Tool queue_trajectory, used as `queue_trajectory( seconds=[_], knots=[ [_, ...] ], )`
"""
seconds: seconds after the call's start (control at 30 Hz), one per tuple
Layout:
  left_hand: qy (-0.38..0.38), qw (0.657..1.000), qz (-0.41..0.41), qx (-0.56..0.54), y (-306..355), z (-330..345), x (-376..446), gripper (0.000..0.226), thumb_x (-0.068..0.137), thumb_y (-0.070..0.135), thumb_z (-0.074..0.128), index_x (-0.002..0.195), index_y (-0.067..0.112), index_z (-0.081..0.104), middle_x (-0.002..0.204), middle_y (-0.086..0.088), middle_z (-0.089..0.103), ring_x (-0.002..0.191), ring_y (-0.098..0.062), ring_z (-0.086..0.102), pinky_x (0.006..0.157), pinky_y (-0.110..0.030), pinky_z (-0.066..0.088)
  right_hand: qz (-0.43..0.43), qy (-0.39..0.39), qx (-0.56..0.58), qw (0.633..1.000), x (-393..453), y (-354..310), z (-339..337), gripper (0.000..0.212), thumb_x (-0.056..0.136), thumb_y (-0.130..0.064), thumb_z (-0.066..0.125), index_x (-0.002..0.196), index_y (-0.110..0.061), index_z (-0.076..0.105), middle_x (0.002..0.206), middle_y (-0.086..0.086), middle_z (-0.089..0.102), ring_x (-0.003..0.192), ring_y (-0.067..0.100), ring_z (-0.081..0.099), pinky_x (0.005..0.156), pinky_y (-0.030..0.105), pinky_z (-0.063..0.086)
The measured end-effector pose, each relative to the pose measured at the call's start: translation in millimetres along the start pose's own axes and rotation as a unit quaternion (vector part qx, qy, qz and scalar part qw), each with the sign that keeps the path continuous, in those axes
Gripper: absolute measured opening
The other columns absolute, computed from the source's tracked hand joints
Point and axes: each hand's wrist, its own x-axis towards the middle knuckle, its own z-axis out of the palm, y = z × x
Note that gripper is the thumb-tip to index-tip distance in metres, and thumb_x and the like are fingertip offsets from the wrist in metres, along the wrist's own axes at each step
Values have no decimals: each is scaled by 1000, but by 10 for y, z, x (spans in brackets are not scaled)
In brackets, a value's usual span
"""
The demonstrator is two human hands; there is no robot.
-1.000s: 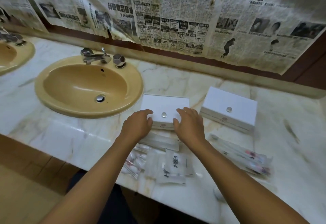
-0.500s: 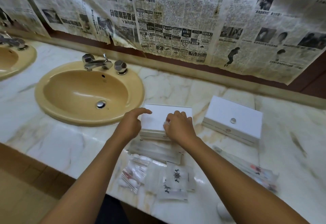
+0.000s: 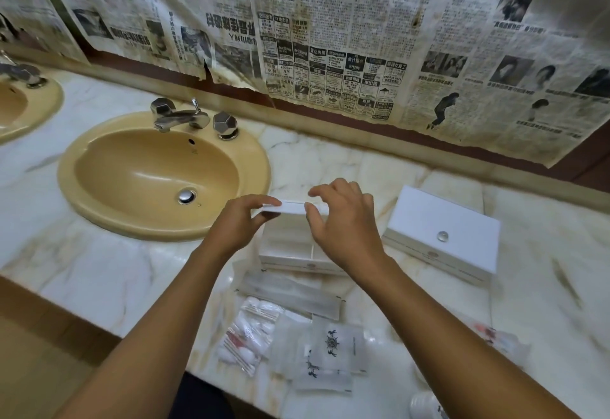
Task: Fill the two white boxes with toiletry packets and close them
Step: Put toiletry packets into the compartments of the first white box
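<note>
Two white boxes stand on the marble counter. The near box (image 3: 290, 252) is open, and its divided inside shows. Its white lid (image 3: 292, 208) is raised above it, pinched at the left end by my left hand (image 3: 239, 224) and at the right by my right hand (image 3: 343, 220). The second white box (image 3: 442, 232) stands shut to the right, with a small clear knob on its lid. Toiletry packets lie in front of the open box: a long clear packet (image 3: 290, 291), a cotton-bud packet (image 3: 247, 336) and printed sachets (image 3: 330, 352). More packets (image 3: 498, 339) lie blurred at the right.
A yellow sink (image 3: 99, 194) with a chrome tap (image 3: 185, 118) sits left of the boxes; a second sink (image 3: 36, 105) shows at the far left. Newspaper sheets (image 3: 330, 39) cover the wall behind. The counter's front edge runs just below the packets.
Both hands went from resting on the near box's shut lid to gripping its ends and lifting it, so the box now stands open. The view has moved closer.
</note>
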Motion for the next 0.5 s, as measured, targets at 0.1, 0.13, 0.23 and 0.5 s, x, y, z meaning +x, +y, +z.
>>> queue_trajectory(
  seconds=[0.1, 0.13, 0.23, 0.5],
  knots=[
    [36, 999, -15, -8, 47, 32, 78, 8, 86, 24, 70, 94, 25, 72, 98, 7, 71, 94, -9, 65, 80, -23, 48, -20, -1, 44, 999, -96, -24, 30, 19, 89, -25, 59, 104, -17, 67, 94, 0, 60, 91, 20, 56, 83, 36, 41],
    [43, 999, -20, -9, 73, 45, 102, 6, 87, 27, 69, 93, 27, 71, 94, 10, 70, 91, -6, 64, 76, -19, 47, -20, -13, 61, 998, -133, -26, 49, 18, 89, -24, 59, 104, -16, 68, 93, 0, 60, 90, 19, 56, 83, 35, 43],
    [72, 996, -45, -5, 123, 99, 195, 10, 90, 33, 64, 94, 26, 71, 87, 11, 70, 82, 4, 62, 65, -10, 41, -5, -56, 94, 994, -252, -11, 137, 18, 91, -25, 58, 105, -17, 67, 92, -3, 59, 88, 15, 56, 80, 28, 45],
    [137, 987, -81, 11, 66, 248, 399, 36, 91, 44, 59, 98, 10, 69, 90, 1, 69, 84, -13, 63, 67, -21, 43, 68, -184, 90, 976, -461, 78, 351, 27, 95, -33, 51, 118, -26, 61, 99, -7, 59, 86, 7, 49, 74, 23, 40]
  ],
)
